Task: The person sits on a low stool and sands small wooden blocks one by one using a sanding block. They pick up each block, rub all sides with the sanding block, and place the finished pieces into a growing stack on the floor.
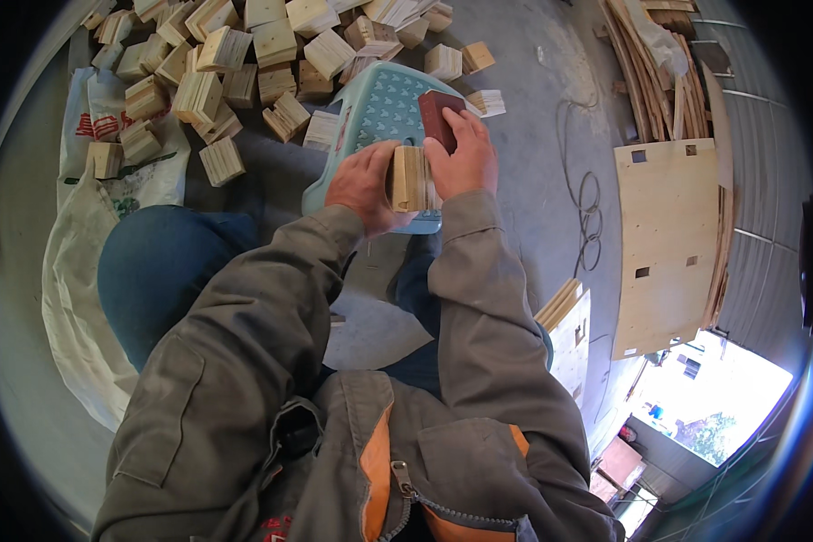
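My left hand (pixel 363 188) is closed on the left side of a plywood block (pixel 413 178), whose layered edge faces up. The block is held at the near edge of a pale blue-green plastic stool (pixel 370 110) with a raised pattern on its top. A reddish-brown sanding block (pixel 438 117) is gripped in my right hand (pixel 463 154), thumb on the near side and fingers over the right side. It is tilted above the stool, just beyond the plywood block. My right thumb is close to the plywood block; whether they touch I cannot tell.
Many loose plywood blocks (pixel 275 43) are heaped on the floor beyond the stool and to its left. Some rest on a white woven sack (pixel 90 217). At right are a cable (pixel 589 217), a large plywood sheet with holes (pixel 664 244) and stacked wood strips (pixel 646 68).
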The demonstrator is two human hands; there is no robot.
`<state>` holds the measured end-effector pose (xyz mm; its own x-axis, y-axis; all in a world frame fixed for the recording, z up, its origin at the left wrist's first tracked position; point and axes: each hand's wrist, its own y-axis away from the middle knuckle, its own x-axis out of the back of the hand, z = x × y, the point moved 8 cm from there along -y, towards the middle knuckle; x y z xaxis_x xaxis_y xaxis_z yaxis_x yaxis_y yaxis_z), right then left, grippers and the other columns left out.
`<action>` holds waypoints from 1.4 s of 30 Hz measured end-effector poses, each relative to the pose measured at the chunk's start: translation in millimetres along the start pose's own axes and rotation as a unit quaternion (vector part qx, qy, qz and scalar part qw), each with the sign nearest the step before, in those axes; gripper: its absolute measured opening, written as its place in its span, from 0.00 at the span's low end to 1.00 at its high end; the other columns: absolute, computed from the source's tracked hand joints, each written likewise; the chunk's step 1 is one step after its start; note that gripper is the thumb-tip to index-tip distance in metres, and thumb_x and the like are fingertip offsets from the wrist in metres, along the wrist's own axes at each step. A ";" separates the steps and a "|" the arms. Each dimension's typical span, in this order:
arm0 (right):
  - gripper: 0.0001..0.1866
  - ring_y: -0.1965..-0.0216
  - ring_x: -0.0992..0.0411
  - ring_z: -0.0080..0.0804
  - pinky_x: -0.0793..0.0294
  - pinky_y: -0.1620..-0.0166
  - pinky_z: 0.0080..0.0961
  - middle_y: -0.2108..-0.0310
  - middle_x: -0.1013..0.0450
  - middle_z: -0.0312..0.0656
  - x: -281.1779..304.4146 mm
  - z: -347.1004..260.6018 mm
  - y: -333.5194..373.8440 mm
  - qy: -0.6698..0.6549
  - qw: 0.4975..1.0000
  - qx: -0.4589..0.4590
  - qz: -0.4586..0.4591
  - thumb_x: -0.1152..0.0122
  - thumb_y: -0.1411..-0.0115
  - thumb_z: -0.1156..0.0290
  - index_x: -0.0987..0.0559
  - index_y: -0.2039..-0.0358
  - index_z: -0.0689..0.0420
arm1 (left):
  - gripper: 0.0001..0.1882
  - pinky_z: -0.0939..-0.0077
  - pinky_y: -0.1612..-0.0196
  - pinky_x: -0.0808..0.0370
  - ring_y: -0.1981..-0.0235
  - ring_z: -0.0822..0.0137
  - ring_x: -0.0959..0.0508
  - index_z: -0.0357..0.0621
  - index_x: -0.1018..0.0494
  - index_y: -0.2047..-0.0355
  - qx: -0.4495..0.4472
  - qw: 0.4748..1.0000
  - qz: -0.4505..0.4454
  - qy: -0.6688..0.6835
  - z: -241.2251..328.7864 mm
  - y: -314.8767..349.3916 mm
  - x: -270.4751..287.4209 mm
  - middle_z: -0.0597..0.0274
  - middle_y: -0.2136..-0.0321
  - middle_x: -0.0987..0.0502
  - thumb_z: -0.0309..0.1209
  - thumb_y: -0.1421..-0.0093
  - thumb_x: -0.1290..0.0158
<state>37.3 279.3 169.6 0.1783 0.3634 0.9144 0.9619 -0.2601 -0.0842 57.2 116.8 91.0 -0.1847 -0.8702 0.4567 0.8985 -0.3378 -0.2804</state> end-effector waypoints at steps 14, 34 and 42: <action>0.35 0.32 0.33 0.58 0.34 0.31 0.52 0.29 0.35 0.54 29.5 2.7 170.6 -0.073 0.995 0.050 0.039 0.25 0.42 0.67 0.23 0.33 0.52 | 0.51 0.51 0.36 0.26 0.40 0.43 0.23 0.46 0.35 0.33 -0.006 1.000 0.010 0.000 0.4 -0.2 0.2 0.47 0.41 0.25 0.41 0.57 0.24; 0.34 0.33 0.31 0.54 0.33 0.30 0.48 0.30 0.32 0.51 -2.9 24.6 9.6 -0.012 0.995 0.062 0.074 0.28 0.40 0.59 0.22 0.32 0.51 | 0.56 0.52 0.33 0.31 0.35 0.47 0.27 0.50 0.38 0.31 0.005 1.000 -0.014 0.002 0.5 0.1 -2.8 0.49 0.39 0.26 0.42 0.59 0.21; 0.36 0.33 0.33 0.57 0.33 0.32 0.51 0.28 0.35 0.53 20.1 -11.2 141.8 -0.041 0.995 0.078 0.055 0.25 0.42 0.66 0.23 0.33 0.53 | 0.53 0.52 0.33 0.30 0.36 0.47 0.25 0.48 0.37 0.32 0.007 1.000 0.001 0.000 -1.3 -0.6 -0.5 0.49 0.39 0.25 0.45 0.55 0.23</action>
<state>175.0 239.7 180.4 0.2944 0.4138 0.8615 0.9549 -0.1633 -0.2479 56.2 116.9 89.9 -0.1831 -0.8707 0.4565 0.9044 -0.3313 -0.2690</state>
